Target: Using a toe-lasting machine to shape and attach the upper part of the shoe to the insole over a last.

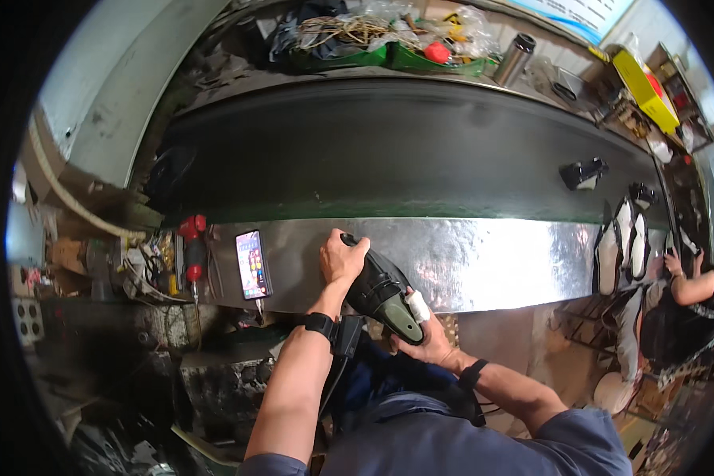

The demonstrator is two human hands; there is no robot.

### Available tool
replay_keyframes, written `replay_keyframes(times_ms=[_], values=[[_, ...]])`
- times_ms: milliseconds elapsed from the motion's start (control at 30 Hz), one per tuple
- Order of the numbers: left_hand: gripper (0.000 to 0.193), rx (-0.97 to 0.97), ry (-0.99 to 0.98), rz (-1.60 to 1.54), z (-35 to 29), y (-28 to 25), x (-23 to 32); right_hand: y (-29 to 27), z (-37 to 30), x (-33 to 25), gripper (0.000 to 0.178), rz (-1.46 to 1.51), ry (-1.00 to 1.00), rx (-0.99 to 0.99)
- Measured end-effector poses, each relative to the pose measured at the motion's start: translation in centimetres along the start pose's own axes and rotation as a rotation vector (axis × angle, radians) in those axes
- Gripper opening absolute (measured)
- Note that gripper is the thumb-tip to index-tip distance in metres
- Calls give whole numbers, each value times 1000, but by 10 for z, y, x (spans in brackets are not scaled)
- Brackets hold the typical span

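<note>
A black shoe (pixel 366 287) with an olive-green shoe last (pixel 401 319) in its opening is held between my two hands, over the front edge of the metal worktop. My left hand (pixel 343 258) grips its far end, fingers wrapped round the tip. Round the near end, where the green last shows, closes my right hand (pixel 430 339). One finger of that hand has a white wrapping. The shoe lies slantwise, far end to the left. Its underside is hidden.
Left of the shoe lies a lit phone (pixel 252 265), near a red power tool (pixel 192 246). Behind the metal worktop (pixel 444 274) runs a dark belt (pixel 373 151) carrying black shoes (pixel 584 173) at right. Pale soles (pixel 623 238) and another person's hands (pixel 682 258) are at far right.
</note>
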State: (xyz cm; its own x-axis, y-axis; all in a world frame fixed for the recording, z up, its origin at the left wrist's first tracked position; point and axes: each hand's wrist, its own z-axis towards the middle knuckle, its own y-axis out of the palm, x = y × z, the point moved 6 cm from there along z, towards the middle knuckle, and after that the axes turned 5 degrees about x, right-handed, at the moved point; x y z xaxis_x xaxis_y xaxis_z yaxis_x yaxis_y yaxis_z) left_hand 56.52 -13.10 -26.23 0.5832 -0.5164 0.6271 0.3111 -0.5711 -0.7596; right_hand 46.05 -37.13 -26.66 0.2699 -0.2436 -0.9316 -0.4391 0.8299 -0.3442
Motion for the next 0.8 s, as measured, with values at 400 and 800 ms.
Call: replay_keyframes(times_ms=[400,800], values=[[38,373,-156,-410,-99,-196,-94,94,51,-106,74,767,1007,-552],[44,1026,-346,-544,-374,-499,-286,336,-90,-349,22,628,451,-830]])
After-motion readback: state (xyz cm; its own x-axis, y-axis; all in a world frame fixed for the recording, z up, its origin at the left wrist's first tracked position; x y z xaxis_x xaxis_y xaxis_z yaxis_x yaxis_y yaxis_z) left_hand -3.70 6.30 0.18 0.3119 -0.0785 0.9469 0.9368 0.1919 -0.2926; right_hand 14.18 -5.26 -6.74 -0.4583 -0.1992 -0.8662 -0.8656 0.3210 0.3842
